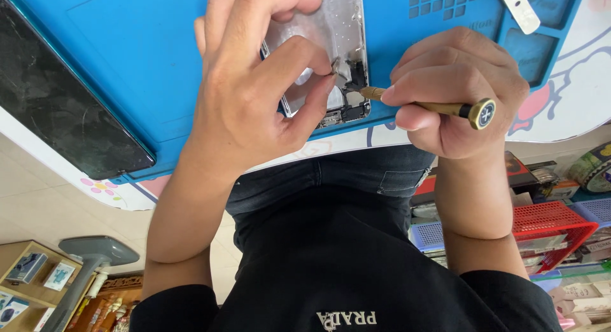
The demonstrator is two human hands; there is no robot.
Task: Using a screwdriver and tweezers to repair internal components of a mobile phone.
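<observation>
Two bare hands working on an opened silver phone chassis over a blue mat

Nearest the viewer, the right hand [455, 93] is closed around a slim brass-coloured screwdriver [433, 106], its tip touching the dark parts at the lower end of the opened silver metal phone chassis [340, 27]. Just beside it, the left hand [254, 84] curls over the chassis, thumb and forefinger pinching a tiny metal piece [335, 66]. The chassis lies on a blue rubber work mat [165, 58]. Farther left on the mat rests a detached black glass phone screen [60, 109]
</observation>
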